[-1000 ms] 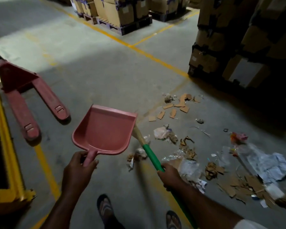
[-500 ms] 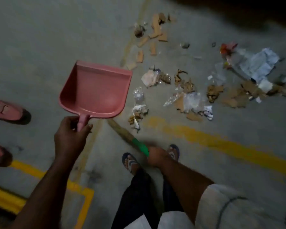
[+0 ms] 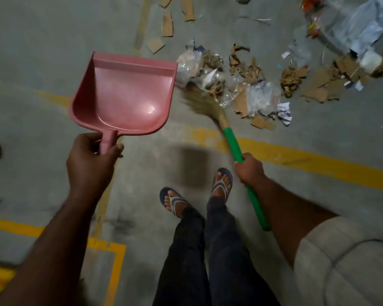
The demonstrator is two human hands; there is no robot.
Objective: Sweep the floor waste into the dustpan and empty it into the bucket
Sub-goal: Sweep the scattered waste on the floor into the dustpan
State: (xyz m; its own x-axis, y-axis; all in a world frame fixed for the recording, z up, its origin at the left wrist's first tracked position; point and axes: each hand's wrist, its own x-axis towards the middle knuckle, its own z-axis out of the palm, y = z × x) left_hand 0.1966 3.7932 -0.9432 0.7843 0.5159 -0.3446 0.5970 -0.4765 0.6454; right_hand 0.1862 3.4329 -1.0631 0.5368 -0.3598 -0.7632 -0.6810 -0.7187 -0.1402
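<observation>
From the head camera, the only view, the left hand (image 3: 91,160) is wrapped around the stub handle of the pink dustpan (image 3: 124,93), which looks held above the floor and empty, its open lip facing 12 o'clock. The right hand (image 3: 249,167) is closed around the green handle of the broom (image 3: 232,146), whose blurred straw head touches the near edge of the floor waste (image 3: 241,85), just to the pan's 3 o'clock. The waste spreads on toward 1 and 2 o'clock; no bucket shows. The risk, as I judge it: with the pan raised, a sweep would push scraps under its lip, and a hard stroke would scatter the light plastic film and paper across the yellow line (image 3: 296,155).
</observation>
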